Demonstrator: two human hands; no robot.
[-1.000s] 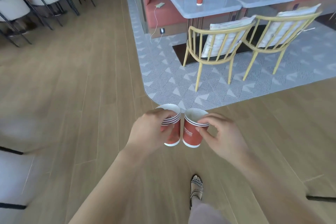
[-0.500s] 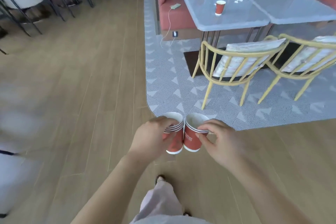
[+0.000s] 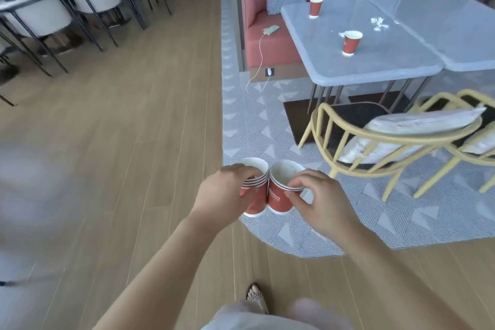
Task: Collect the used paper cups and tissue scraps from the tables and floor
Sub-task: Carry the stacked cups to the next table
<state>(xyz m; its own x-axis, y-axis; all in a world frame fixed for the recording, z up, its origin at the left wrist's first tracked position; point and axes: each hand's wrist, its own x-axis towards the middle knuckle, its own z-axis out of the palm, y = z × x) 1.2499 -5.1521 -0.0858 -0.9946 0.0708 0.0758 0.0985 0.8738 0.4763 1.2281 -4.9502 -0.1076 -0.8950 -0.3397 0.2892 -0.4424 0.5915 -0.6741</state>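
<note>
Table [image 3: 375, 61] looms nearer (left hand [image 3: 222, 193], right hand [image 3: 318, 201] grip cups [image 3: 277, 199]).

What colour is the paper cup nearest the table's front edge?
The cup is red with a white rim, clearest in the head view.
</note>
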